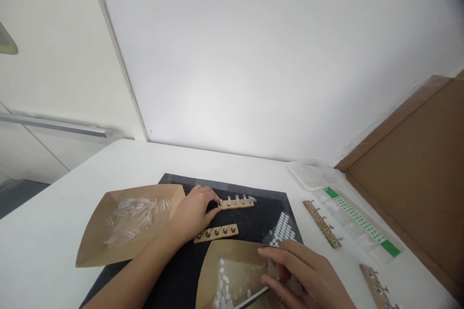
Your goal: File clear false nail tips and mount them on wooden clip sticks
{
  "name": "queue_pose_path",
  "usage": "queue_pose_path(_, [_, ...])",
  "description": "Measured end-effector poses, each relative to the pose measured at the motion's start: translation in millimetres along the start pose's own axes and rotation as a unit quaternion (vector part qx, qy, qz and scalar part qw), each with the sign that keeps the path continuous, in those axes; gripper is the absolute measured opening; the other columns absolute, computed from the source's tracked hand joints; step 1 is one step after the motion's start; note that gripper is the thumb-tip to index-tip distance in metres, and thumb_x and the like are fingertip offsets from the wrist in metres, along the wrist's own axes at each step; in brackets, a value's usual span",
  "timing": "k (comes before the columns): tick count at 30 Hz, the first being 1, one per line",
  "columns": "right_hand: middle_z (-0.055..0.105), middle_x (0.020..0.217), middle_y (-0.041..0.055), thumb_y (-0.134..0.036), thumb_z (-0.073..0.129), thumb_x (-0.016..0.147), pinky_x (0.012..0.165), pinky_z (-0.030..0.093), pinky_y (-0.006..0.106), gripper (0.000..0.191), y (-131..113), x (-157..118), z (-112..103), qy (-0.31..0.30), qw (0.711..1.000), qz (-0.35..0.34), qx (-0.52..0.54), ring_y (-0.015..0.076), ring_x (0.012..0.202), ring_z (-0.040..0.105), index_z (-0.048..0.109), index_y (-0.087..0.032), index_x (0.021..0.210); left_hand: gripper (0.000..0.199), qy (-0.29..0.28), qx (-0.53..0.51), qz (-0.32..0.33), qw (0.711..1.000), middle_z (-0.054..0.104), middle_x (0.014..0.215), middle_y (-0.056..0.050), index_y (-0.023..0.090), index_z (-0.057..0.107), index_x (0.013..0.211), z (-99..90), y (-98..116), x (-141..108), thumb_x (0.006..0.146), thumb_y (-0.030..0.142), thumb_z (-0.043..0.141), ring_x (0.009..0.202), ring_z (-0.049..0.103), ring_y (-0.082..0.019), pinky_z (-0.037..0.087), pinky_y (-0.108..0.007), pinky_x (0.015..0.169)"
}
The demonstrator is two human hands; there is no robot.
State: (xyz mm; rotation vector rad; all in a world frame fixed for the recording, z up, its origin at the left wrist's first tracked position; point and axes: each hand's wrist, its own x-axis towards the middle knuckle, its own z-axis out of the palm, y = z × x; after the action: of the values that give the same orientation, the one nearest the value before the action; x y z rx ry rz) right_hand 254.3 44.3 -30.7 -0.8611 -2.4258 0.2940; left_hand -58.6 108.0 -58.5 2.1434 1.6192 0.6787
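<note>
White table (246, 160) bearing four narrow tan wooden strips (237, 205), left hand (193, 211) pinching one's end, right hand (308, 270) pinching a clear plastic piece (271, 268).

The left hand (194, 208) and right hand (304, 270) are seen bare, slim-fingered; the left forearm (147, 265) is bared to the view's edge

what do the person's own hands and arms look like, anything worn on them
The left hand and right hand are bare: no gloves, and no rings or bracelets that show. The left forearm has no sleeve in view; the right arm is mostly out of frame.
</note>
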Motion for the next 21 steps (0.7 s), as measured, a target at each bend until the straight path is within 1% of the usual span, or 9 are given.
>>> queue_pose_path(6, [0.070,0.082,-0.0001,-0.026,0.070,0.103,0.060,0.057,0.023,0.028,0.1,1.5,-0.4,0.004,1.000,-0.008,-0.003,0.0148,0.064,0.069,0.065,-0.024,0.131,0.008,0.000,-0.003,0.000,1.000,0.078,0.107,-0.006,0.022,0.078,0.101,0.4,0.3,0.0,0.094,0.021,0.076,0.105,0.065,-0.029,0.052,-0.040,0.093])
queue_pose_path(14, [0.070,0.079,0.0003,-0.028,0.071,0.103,0.058,0.057,0.022,0.026,-1.3,3.2,-1.4,0.012,1.000,-0.021,0.000,0.0148,0.063,0.070,0.066,-0.024,0.129,0.007,0.000,-0.002,0.004,1.000,0.078,0.107,-0.005,0.022,0.078,0.101,0.7,-1.2,-0.3,0.094,0.021,0.076,0.105,0.065,-0.030,0.051,-0.040,0.091])
queue_pose_path(21, [0.069,0.078,-0.0012,-0.024,0.069,0.103,0.057,0.056,0.022,0.030,2.4,0.6,-1.2,0.013,1.000,-0.004,-0.004,0.0142,0.063,0.069,0.064,-0.024,0.133,0.008,0.006,0.005,0.006,1.000,0.078,0.104,-0.006,0.021,0.077,0.099,0.0,2.0,0.3,0.091,0.019,0.076,0.104,0.067,-0.030,0.052,-0.041,0.091])
